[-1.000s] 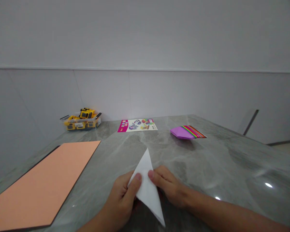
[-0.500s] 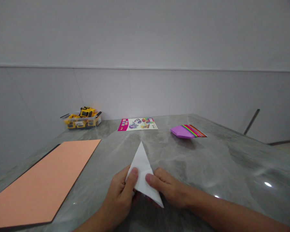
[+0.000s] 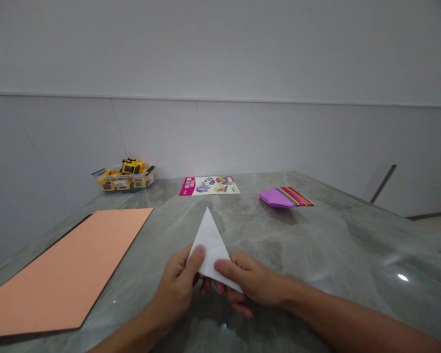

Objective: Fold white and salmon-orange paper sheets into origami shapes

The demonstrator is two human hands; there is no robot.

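Observation:
A white folded paper triangle point(image 3: 208, 240) points away from me, raised just over the grey marble table point(image 3: 338, 245). My left hand point(image 3: 176, 289) pinches its left lower edge with thumb on top. My right hand point(image 3: 252, 282) pinches the right lower edge, thumb on top and fingers curled beneath. Both hands are closed on the paper, close together near the table's front middle.
An orange board point(image 3: 69, 274) lies at the left. At the back stand a yellow toy vehicle in a clear tray point(image 3: 127, 175), a printed instruction sheet point(image 3: 209, 186) and a stack of coloured papers with a purple folded piece point(image 3: 283, 197). A white wall runs behind.
The paper has turned and drawn upward in my hands, its lower tip now tucked by my right fingers. My right hand has slid under it. The view has tilted up slightly.

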